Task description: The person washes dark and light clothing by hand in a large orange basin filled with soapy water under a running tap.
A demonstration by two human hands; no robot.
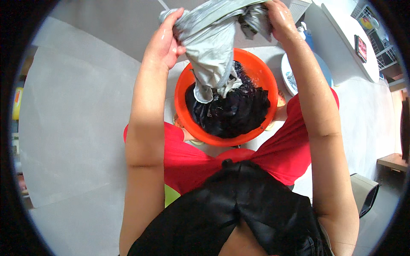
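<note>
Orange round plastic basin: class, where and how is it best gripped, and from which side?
Probably by the rim of the orange round plastic basin, left hand at its left edge and right hand at its right, each from outside, forward of the feet: the circular rim shows bare there, while black cloth fills the middle.

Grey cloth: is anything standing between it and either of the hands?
Nothing visible does: the left hand and right hand both hold the grey cloth directly. Its lower end hangs over the dark clothes in the orange basin, with nothing visible between; whether it touches them is unclear.
</note>
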